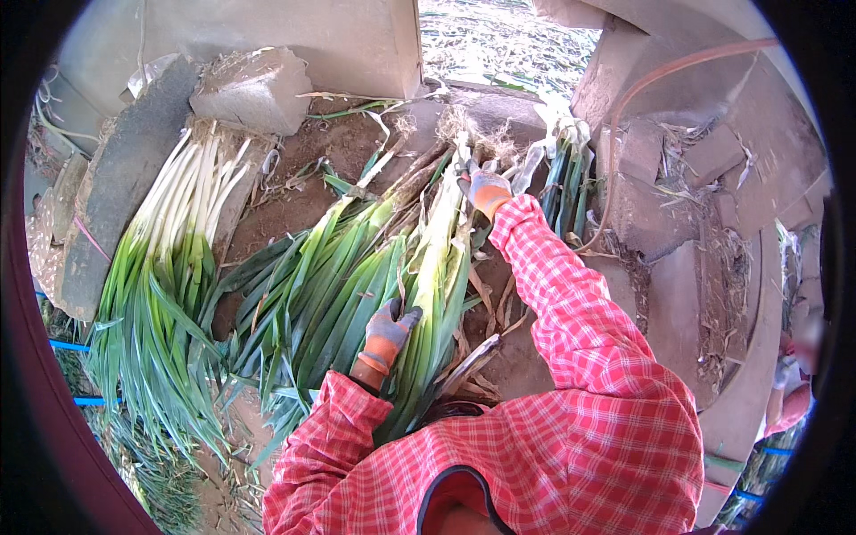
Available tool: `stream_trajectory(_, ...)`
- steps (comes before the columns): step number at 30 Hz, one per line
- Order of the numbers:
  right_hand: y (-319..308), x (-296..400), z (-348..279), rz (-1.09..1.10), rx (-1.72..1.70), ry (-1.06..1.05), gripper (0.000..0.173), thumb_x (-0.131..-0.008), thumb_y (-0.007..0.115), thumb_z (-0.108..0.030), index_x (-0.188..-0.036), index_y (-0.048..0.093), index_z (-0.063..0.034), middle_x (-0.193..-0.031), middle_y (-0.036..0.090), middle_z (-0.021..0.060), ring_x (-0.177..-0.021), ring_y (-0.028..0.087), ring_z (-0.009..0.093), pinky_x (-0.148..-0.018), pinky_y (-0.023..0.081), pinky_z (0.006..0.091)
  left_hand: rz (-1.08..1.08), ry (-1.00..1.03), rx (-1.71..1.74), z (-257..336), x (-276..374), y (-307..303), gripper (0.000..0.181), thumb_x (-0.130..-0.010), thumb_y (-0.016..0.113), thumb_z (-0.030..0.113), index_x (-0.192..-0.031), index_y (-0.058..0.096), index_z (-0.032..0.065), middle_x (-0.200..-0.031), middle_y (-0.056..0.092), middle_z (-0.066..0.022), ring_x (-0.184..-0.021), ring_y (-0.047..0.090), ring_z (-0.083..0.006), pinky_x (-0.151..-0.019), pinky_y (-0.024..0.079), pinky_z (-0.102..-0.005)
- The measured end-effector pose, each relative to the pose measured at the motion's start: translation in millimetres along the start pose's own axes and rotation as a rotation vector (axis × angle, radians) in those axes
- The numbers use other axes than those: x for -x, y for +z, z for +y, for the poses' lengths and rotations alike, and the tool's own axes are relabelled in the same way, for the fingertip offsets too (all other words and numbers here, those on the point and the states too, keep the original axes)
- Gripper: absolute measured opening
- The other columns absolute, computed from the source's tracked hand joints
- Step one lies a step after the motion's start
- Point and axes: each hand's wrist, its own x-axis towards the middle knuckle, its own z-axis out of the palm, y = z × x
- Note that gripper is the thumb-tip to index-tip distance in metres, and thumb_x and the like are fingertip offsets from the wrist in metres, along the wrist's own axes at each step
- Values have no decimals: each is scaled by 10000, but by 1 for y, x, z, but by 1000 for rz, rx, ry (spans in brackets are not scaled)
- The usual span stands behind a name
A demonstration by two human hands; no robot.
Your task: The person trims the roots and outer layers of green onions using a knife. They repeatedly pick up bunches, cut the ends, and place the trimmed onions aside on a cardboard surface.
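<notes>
My left hand (388, 334), in a grey and orange work glove, rests on the green leaves of a long leek or green onion stalk (428, 274); whether its fingers grip the leaves cannot be told. Near the root end of the same stalk, my right hand (487, 188), gloved alike, has its fingers against the pale stem, its grip partly hidden. To the left of these, unpeeled stalks with soil on them (348, 267) lie fanned out. Farther left is a pile of clean white-stemmed stalks (174, 221), roots trimmed or out of sight.
A grey slab (127, 180) and a dusty block (251, 93) border the clean pile. At the right lie a small bundle of dark green leaves (565, 180), a reddish hose (618, 114) and broken bricks (649, 207). Part of another person (789, 394) shows at the far right.
</notes>
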Motion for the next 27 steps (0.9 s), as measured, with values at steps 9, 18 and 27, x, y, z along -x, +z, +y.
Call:
stream_trajectory(9, -35, 125, -22, 104, -175, -50, 536, -870, 533, -390, -1319, 431, -116, -853, 637, 206, -777, 622, 373, -679, 488, 465, -23, 69, 558, 67, 12, -29, 423, -812, 704, 219, -1086, 594, -85, -898, 631, -41, -738, 551, -97, -650, 464, -244)
stream_trajectory(18, -58, 274, -29, -8, -327, -108, 602, -848, 598, -328, -1363, 377, -107, -993, 621, 204, -847, 612, 375, -722, 490, 438, 149, -86, 91, 32, -25, 2, 468, -784, 668, 185, -1159, 509, -45, -912, 659, -151, -818, 635, -297, -738, 506, -386)
stream_trajectory(27, -60, 309, -37, -70, -341, -99, 624, -830, 614, -345, -1358, 390, -100, -1046, 617, 192, -870, 611, 373, -739, 493, 431, 211, 427, -151, 38, 1, 18, 610, -724, 735, 316, -1201, 518, 3, -1052, 613, -227, -997, 580, -364, -884, 441, -413)
